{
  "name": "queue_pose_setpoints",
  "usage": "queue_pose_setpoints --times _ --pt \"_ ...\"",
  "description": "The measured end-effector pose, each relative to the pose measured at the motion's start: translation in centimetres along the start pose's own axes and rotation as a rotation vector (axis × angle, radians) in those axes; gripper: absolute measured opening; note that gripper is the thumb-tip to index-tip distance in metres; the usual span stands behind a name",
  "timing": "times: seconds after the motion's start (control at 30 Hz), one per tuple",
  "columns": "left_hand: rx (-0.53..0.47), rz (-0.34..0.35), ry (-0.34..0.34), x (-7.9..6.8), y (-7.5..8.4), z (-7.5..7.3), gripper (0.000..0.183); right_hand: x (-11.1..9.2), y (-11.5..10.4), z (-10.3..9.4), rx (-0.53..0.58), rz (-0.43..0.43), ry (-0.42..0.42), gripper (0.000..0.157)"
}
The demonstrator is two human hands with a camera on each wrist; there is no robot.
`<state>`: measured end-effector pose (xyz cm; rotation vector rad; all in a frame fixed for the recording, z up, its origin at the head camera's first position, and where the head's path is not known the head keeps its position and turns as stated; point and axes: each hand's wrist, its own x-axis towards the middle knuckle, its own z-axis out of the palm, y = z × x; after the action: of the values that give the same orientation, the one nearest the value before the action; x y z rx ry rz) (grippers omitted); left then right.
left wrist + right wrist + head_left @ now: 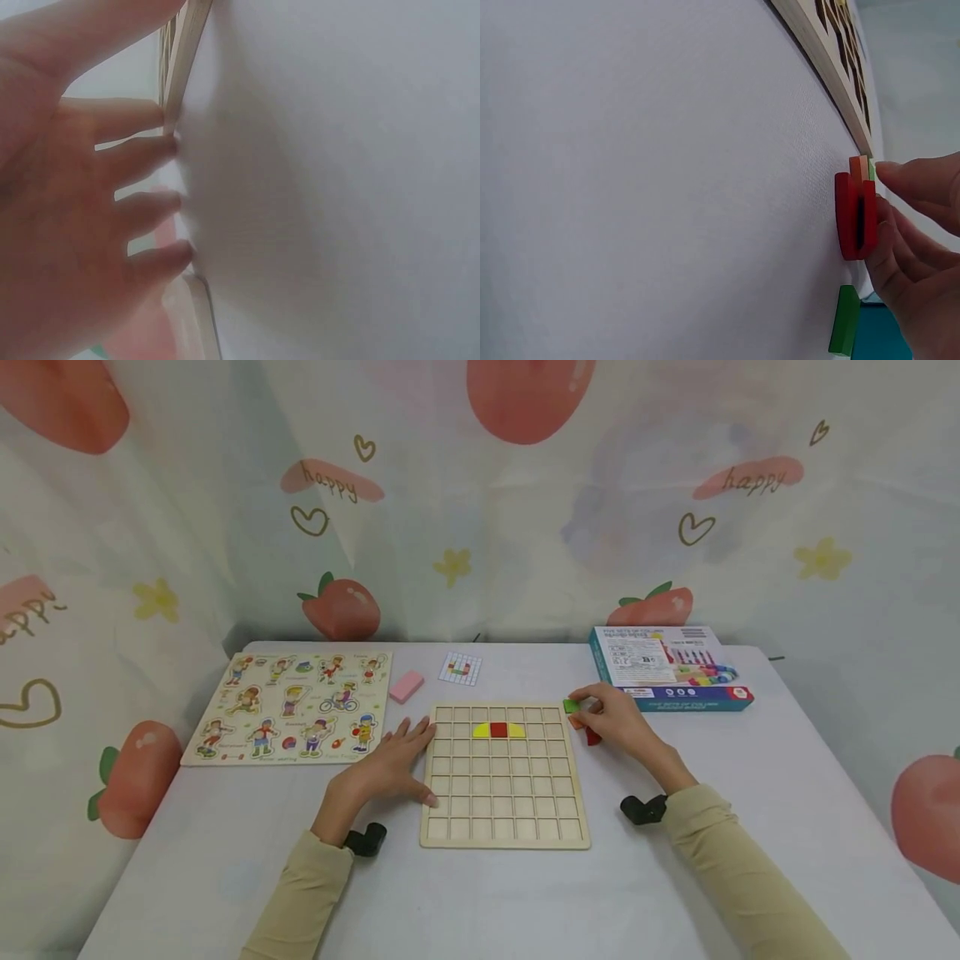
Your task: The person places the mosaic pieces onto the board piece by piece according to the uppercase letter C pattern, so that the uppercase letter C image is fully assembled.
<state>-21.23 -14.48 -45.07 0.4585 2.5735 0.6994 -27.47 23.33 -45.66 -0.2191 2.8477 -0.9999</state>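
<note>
A square wooden grid board [504,843] lies in the middle of the table. Its upper rows hold a red square piece [498,730] between two yellow curved pieces [481,731]. Spread fingers of my left hand [390,768] rest along the board's left edge, the thumb on its lower left side. Just off the upper right corner, my right hand [618,722] pinches a light green block [572,705] between thumb and finger. Beside those fingertips are an orange block [856,166] and red blocks [846,217]; a darker green block [844,321] lies apart in the right wrist view.
A puzzle board with cartoon sports figures [292,708] lies at the left. Behind the grid are a pink block [407,687] and a small pattern card [460,668]. Boxes [671,668] are stacked at the back right. A printed curtain [525,543] hangs behind the table.
</note>
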Motion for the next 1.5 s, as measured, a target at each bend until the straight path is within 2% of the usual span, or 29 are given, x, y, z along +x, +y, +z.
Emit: queue_pose_setpoints --times 0.33,0.57,0.9,1.17,1.33,1.5 --pt "0.006 0.016 0.003 0.0 0.0 -0.1 0.116 0.8 0.0 0.2 -0.056 0.033 0.012 0.035" --pt "0.003 0.008 0.0 0.1 0.0 -0.1 0.116 1.0 0.0 0.1 -0.072 0.057 -0.015 0.035" --pt "-0.005 0.005 0.002 0.1 -0.1 0.1 0.117 0.9 -0.2 0.3 -0.044 0.039 -0.025 0.035" --pt "-0.002 0.001 0.0 0.0 0.0 0.2 0.116 0.1 -0.1 0.2 0.008 -0.001 0.009 0.024" --pt "-0.001 0.006 0.002 -0.1 0.1 0.2 0.116 -0.5 -0.6 -0.1 0.055 -0.006 0.033 0.024" --pt "-0.006 0.008 0.007 -0.1 0.1 0.1 0.115 -1.0 -1.6 0.0 0.108 -0.01 0.015 0.027"
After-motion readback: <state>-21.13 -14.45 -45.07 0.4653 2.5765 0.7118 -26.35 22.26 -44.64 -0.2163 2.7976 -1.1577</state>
